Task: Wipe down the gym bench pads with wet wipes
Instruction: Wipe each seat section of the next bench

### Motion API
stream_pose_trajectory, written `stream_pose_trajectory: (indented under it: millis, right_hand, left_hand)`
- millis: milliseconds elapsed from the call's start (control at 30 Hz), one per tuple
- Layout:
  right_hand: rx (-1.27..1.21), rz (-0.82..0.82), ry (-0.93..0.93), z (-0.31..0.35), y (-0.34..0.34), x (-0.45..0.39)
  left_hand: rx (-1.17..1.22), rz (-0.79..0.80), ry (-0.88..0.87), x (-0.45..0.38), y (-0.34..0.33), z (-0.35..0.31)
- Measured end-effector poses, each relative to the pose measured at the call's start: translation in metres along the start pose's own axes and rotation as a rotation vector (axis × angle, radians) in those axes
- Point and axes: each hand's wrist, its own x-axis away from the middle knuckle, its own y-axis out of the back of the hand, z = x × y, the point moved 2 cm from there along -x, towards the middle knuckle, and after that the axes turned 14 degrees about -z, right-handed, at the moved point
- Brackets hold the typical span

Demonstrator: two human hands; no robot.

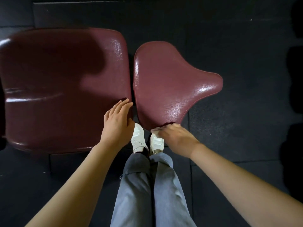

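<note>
The maroon seat pad [170, 82] tapers rightward, its long axis left-right, beside the wider back pad [62, 86]. The left hand [117, 122] rests flat, fingers straight, on the back pad's near corner. The right hand [173, 136] presses a wet wipe [155, 129] against the seat pad's near edge.

Underfoot lies a dark rubber floor [237, 46] of large square mats, their seams [189, 138] showing as thin lines. The light is dim, coming from above (a few pale specks [251, 19] catch it). Black rounded shapes [295, 66], too dark to make out, line the right edge.
</note>
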Motion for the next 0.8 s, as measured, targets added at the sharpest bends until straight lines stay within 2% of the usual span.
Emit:
stream_pose_trajectory:
  millis: [100, 167, 367, 400, 467, 500, 567, 633, 667, 700, 767, 800]
  right_hand:
    - [0.121, 0.021, 0.378, 0.012, -0.005, -0.032]
    - [0.274, 0.029, 0.546, 0.011, -0.001, -0.056]
    - [0.232, 0.103, 0.701, -0.008, 0.027, -0.120]
    - [0.212, 0.143, 0.666, -0.010, 0.037, -0.140]
    - [0.251, 0.222, 0.470, -0.019, 0.062, -0.189]
    - [0.320, 0.179, 0.319, -0.031, 0.075, -0.215]
    - [0.398, -0.008, -0.058, -0.069, 0.101, -0.252]
    - [0.309, -0.141, -0.353, -0.096, 0.108, -0.262]
    - [0.264, -0.180, -0.323, -0.093, 0.104, -0.260]
    - [0.264, -0.160, -0.197, -0.083, 0.093, -0.250]
    - [0.232, 0.020, 0.106, -0.047, 0.068, -0.209]
    - [0.191, 0.178, 0.249, -0.030, 0.058, -0.176]
  left_hand:
    - [-0.002, 0.002, 0.003, 0.001, 0.001, 0.007]
    - [0.003, -0.006, 0.006, 0.001, 0.005, 0.010]
    - [0.050, -0.091, 0.006, -0.002, 0.019, 0.020]
    - [0.051, -0.087, 0.003, -0.001, 0.019, 0.022]
    - [0.046, -0.065, -0.002, -0.001, 0.017, 0.024]
    - [0.042, -0.054, -0.005, -0.001, 0.016, 0.024]
    - [0.028, -0.033, -0.029, -0.002, 0.013, 0.023]
    - [0.020, -0.014, -0.055, -0.002, 0.009, 0.023]
    - [0.022, -0.012, -0.064, -0.003, 0.008, 0.024]
    - [0.024, -0.011, -0.066, -0.004, 0.007, 0.025]
    - [0.027, -0.012, -0.049, -0.008, 0.008, 0.027]
    - [0.031, -0.011, -0.041, -0.010, 0.009, 0.028]
